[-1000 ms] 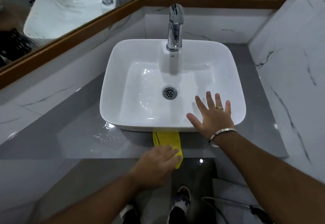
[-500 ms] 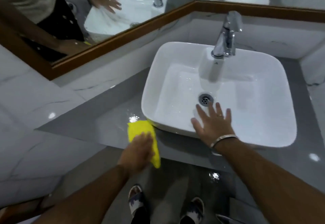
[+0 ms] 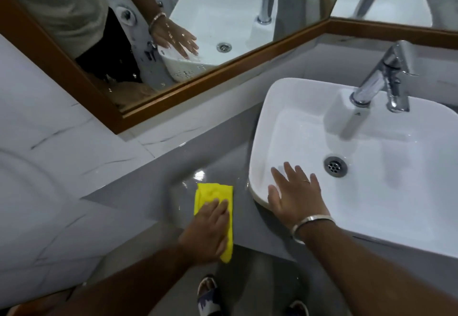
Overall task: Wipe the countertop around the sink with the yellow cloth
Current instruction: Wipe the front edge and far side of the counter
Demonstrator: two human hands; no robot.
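Note:
The yellow cloth (image 3: 212, 195) lies folded on the grey countertop (image 3: 158, 181), just left of the white basin (image 3: 386, 206). My left hand (image 3: 207, 234) presses flat on the cloth's near half, close to the counter's front edge. Wet patches shine on the counter beyond the cloth. My right hand (image 3: 296, 198), with a ring and a silver bangle, rests spread on the basin's near-left rim, holding nothing.
A chrome tap (image 3: 383, 80) stands at the back of the basin, over the drain (image 3: 335, 166). A wood-framed mirror (image 3: 188, 87) runs along the white marble wall behind the counter. My sandalled feet (image 3: 209, 296) show on the floor below the counter edge.
My left hand has slid the cloth leftward along the front of the counter, from below the basin's middle to past its left corner. My right hand has shifted left along the rim; the view has turned left.

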